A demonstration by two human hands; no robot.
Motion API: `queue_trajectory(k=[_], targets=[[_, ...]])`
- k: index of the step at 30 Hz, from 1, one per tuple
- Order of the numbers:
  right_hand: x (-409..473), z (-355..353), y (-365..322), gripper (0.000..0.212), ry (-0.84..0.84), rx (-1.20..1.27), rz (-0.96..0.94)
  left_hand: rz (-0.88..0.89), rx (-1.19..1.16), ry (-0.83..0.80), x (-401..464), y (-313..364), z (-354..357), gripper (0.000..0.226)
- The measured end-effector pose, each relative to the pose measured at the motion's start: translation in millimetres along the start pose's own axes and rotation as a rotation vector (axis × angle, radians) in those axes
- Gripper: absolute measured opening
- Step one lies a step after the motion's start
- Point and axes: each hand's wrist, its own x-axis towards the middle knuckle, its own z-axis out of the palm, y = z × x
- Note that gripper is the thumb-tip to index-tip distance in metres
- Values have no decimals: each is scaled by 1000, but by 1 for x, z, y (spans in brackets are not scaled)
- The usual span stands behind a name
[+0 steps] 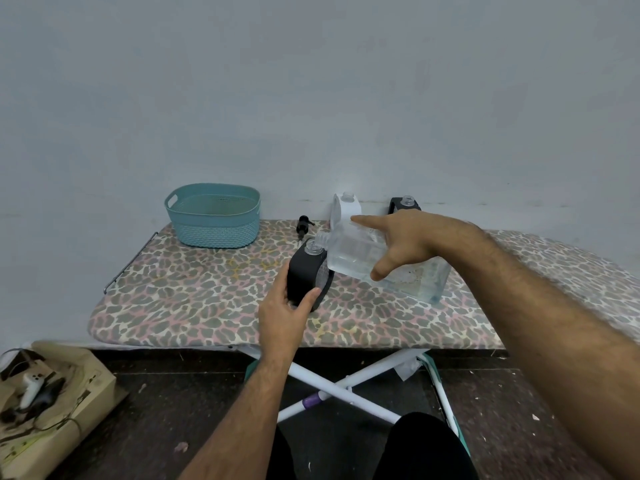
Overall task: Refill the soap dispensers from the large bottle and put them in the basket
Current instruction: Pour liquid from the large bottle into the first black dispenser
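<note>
A person pours from the large clear bottle (381, 263), tipped so its neck meets the open mouth of a black dispenser (306, 275) near the middle of the ironing board (194, 299). The right hand (408, 242) grips the bottle, forefinger straight along its top. The left hand (282, 306) wraps the dispenser's base, steadying it. The refill looks under way; next the bottle must come level without spilling, and the loose pump (303, 227) by the far edge be fitted. A white dispenser (343, 207) and another black one (403, 204) wait uncapped at the far edge; the teal basket (213, 214) sits in the far left corner.
</note>
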Motion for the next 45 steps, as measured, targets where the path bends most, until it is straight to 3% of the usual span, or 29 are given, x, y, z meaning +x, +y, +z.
queue_trajectory(k=[45], targets=[[-6,-13,-11,109,-66,-47,24,-10,-11,9,0,1,1,73]])
